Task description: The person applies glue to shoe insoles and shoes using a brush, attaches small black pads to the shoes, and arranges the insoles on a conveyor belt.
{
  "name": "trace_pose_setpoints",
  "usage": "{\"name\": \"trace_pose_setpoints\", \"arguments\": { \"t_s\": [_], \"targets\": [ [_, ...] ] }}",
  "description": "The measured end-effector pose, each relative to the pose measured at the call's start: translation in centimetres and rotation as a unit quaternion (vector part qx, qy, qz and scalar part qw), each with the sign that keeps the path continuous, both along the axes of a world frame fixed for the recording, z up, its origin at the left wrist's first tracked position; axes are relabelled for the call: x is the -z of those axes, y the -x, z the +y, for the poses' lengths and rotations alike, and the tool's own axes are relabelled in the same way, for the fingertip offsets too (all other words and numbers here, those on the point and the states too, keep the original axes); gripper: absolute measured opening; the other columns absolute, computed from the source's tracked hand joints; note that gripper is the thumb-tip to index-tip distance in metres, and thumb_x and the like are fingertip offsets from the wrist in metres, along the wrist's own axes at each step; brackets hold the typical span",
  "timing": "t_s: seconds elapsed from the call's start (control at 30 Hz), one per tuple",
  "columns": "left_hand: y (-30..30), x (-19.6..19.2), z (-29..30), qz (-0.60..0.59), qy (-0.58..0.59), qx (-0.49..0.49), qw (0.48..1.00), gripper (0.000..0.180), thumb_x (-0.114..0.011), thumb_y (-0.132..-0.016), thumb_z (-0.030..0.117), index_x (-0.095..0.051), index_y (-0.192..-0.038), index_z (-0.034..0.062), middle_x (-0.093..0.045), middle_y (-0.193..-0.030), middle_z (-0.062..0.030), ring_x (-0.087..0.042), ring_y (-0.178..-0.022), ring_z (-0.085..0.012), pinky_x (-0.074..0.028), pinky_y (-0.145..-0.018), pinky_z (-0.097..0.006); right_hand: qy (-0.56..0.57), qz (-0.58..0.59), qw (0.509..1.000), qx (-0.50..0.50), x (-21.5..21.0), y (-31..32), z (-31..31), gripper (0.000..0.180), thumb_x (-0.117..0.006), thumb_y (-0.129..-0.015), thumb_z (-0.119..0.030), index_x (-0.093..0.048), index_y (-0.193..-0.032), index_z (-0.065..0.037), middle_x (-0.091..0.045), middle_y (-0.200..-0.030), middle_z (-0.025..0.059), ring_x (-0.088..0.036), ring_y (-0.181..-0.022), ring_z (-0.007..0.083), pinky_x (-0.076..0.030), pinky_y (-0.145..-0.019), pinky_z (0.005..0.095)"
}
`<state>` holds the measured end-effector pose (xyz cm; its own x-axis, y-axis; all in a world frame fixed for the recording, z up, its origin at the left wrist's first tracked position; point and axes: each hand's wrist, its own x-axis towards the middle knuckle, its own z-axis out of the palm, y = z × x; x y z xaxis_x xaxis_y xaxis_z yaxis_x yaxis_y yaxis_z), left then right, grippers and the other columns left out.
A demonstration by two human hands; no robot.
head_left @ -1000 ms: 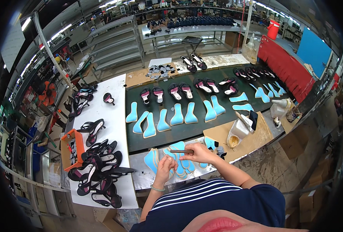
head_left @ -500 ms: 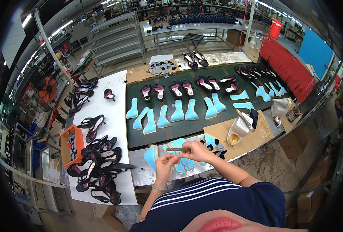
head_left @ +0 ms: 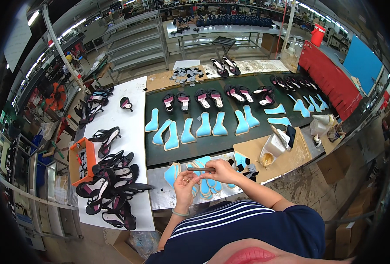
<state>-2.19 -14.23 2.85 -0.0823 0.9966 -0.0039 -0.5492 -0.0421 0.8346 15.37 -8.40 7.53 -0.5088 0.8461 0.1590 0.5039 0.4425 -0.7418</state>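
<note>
My right hand (head_left: pixel 221 171) is closed round a thin brown stick (head_left: pixel 196 169), which points left above the near edge of the bench. My left hand (head_left: pixel 185 185) meets it, fingertips pinched together; whatever lies between them is too small to make out. Under both hands is a pile of light blue insole pieces (head_left: pixel 207 190) with tan edges, and more blue insoles (head_left: pixel 171 176) lie just left. Small black and grey pieces (head_left: pixel 250 171) sit right of my right hand. Farther off, several blue insoles (head_left: pixel 188 133) are spread on the dark green belt (head_left: pixel 164 156).
Black heeled sandals (head_left: pixel 124 176) heap on the white board at left, beside an orange box (head_left: pixel 81 162). Black-strapped sandals (head_left: pixel 201 99) line the belt's far side. At right, a white glue container (head_left: pixel 274 145) stands on cardboard (head_left: pixel 298 149). A red cloth (head_left: pixel 324 77) hangs beyond.
Both hands stay together over the insole pile, with the stick shifted slightly left. The left hand's fingers have turned a little. The whole view has shifted slightly.
</note>
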Motion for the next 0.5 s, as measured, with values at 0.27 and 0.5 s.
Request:
{"name": "trace_pose_setpoints", "arguments": {
  "t_s": [0.27, 0.5],
  "targets": [
    [0.42, -0.14, -0.01, -0.078, 0.045, 0.070, 0.993, 0.029, -0.062, -0.084, -0.007, -0.052, -0.110, 0.0026, -0.063, -0.089, -0.0106, -0.060, -0.075, -0.0172, -0.049, -0.067, -0.029, 0.019, 0.014, 1.000, -0.018, -0.09, -0.18, 0.40, 0.039, -0.076, -0.074, -0.039, -0.059, -0.069, -0.004, -0.058, -0.059, 0.0070, -0.057, -0.054, 0.0232, -0.041, -0.050, 0.0339],
    [0.76, 0.55, 0.37, -0.228, 0.077, 0.192, 0.952, 0.023, -0.059, -0.089, -0.001, -0.050, -0.108, 0.0082, -0.061, -0.090, -0.0107, -0.057, -0.079, -0.0163, -0.046, -0.068, -0.027, 0.102, 0.063, 0.992, -0.041, -0.31, -0.27, 0.46, 0.044, -0.077, -0.073, -0.043, -0.059, -0.066, -0.003, -0.056, -0.056, 0.0045, -0.054, -0.052, 0.0166, -0.040, -0.048, 0.0306]
  ]
}}
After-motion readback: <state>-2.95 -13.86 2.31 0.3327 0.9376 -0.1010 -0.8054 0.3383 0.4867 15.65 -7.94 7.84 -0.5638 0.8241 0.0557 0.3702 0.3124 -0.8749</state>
